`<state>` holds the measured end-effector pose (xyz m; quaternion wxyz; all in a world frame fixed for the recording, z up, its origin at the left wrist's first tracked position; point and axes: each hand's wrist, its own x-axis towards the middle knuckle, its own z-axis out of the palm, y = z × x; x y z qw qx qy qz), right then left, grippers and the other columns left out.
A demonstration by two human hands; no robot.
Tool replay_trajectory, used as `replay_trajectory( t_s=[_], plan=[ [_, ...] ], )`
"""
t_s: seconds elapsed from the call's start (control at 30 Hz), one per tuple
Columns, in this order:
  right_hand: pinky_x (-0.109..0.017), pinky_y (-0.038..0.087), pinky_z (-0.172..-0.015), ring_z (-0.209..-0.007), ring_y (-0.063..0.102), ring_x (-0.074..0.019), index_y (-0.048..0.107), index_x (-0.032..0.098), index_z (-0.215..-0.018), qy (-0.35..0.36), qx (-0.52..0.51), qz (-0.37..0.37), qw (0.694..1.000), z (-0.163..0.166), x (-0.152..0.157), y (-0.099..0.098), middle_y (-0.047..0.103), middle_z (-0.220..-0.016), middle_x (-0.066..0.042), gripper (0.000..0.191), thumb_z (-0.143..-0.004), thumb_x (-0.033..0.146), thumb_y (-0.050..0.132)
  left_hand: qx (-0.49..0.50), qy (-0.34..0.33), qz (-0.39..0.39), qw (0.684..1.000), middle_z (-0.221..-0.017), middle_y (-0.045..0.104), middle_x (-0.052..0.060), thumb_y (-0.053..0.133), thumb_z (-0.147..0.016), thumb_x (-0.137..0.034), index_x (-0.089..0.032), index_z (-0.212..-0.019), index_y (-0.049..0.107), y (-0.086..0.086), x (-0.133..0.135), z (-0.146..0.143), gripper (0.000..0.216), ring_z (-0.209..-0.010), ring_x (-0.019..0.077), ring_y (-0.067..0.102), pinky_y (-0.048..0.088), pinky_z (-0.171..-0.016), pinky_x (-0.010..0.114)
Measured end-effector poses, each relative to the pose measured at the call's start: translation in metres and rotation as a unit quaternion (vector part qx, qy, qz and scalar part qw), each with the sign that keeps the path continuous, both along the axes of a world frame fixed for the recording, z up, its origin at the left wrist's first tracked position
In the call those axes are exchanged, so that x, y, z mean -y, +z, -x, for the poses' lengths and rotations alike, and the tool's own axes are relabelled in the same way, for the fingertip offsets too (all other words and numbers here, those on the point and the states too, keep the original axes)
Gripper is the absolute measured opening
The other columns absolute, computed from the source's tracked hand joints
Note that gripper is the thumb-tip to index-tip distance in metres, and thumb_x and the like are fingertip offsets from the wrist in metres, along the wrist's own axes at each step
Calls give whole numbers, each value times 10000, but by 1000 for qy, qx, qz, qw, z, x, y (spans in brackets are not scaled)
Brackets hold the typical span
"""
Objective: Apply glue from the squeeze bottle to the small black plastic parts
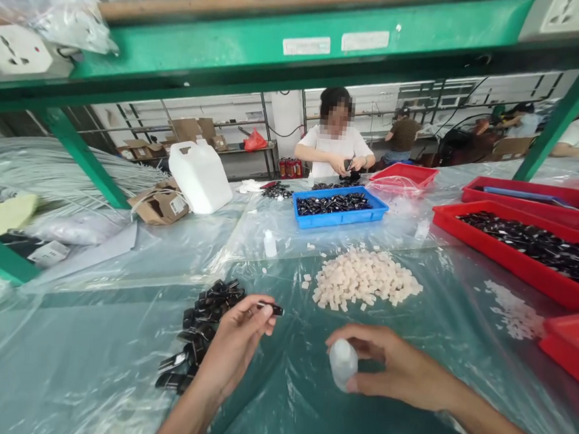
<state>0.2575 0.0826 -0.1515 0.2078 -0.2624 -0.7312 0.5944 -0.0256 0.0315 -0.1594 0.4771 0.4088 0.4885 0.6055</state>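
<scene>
My left hand (243, 330) pinches a small glossy black plastic part (273, 309) between thumb and fingers. Below and left of that hand lies a heap of similar black parts (200, 330), partly covered by my wrist. My right hand (383, 361) is wrapped round a small translucent squeeze bottle (343, 364), its cap end tilted toward the top of the view. Beyond both hands sits a pile of small cream-white blocks (365, 280) on the plastic-covered table (276, 390). A second small white bottle (270, 243) stands behind the black heap.
A blue tray (342, 222) of black parts stands ahead, near a co-worker (335, 140) handling one. Red trays (516, 265) line the right side. A white jug (200, 176) and cardboard box (160, 203) are back left. A green shelf beam (252, 53) crosses overhead.
</scene>
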Motion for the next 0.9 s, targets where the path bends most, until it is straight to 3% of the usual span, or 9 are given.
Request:
replay_trajectory(
  t_s=[0.1,0.23,0.33,0.47,0.63,0.77,0.9],
  plan=[
    [-334,553,-935,-1117,685,-220,659,255,-1316,-38,-27,37,998,0,4,0,704,-1225,-53,499,-857,372,814,82,11,0,997,-766,689,-27,837,-899,-422,-158,-1093,771,3,3,-7,334,-673,98,665,572,-649,209],
    [-293,542,-813,-1011,684,-203,633,275,-1254,-54,-64,71,994,1,7,0,696,-1111,-35,445,-875,401,829,133,30,3,991,-834,720,-22,926,-786,-467,-225,-1172,776,11,6,-14,480,-885,151,756,633,-835,233],
    [-273,531,-781,-941,677,-184,666,271,-1091,-36,-99,85,991,4,7,2,665,-1014,-14,291,-920,472,787,129,20,3,991,-794,679,-37,925,-793,-449,-243,-1042,781,11,11,-19,354,-750,105,705,605,-647,162],
    [-272,542,-804,-901,654,-160,676,308,-1109,-18,-130,101,986,5,9,8,655,-1017,-2,275,-937,500,770,63,-17,-18,998,-786,659,-22,834,-893,-431,-222,-808,754,6,16,-28,240,-664,99,627,541,-540,164],
    [-273,551,-857,-1001,675,-158,674,392,-1253,-15,-145,117,982,2,13,9,672,-1090,10,273,-988,412,739,-63,-44,-65,995,-913,731,-2,832,-889,-298,-272,-902,833,2,21,-40,29,-688,120,624,554,-603,202],
    [-309,549,-944,-1068,727,-178,695,365,-1291,-20,-193,197,961,1,11,4,722,-1205,-13,276,-1017,338,711,-134,-56,-75,987,-937,759,-19,758,-939,-219,-337,-979,833,2,23,-42,145,-751,127,635,525,-663,200],
    [-355,570,-925,-1035,753,-212,699,335,-1326,-15,-235,260,936,1,7,-2,721,-1261,-34,311,-1036,439,654,-173,-60,-74,980,-932,775,-53,730,-945,-180,-368,-972,818,4,23,-43,209,-775,113,643,502,-681,176]
  ],
)
